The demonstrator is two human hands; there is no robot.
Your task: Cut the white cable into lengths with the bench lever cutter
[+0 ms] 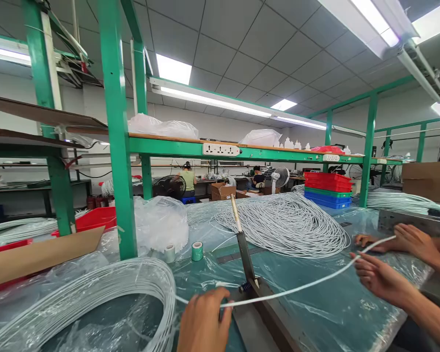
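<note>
- Left hand (205, 320), nearest us: grip state?
- Nearly closed, thumb and fingertips round a slim white round cable (297, 292). Cable comes in from beside the looped white cable coil (146, 275) at left and crosses the base of the dark metal lever tool (246, 259).
- Right hand (383, 281)?
- Farther out, pinched on the same cable, short tail past the fingertips. Co-worker's hand (418, 243) is right by the tip; can't tell if it touches.
- Pointers?
- Span bows between the hands. I'd pull it straighter with the right, keep the left light as a guide so nothing kinks. Left fingertips clear of the lever.
- Beyond?
- Small green tape roll (197, 251), then a big white cable heap (286, 225) on the green, film-covered tabletop (322, 305). Keep the strand off the heap; could snag.
</note>
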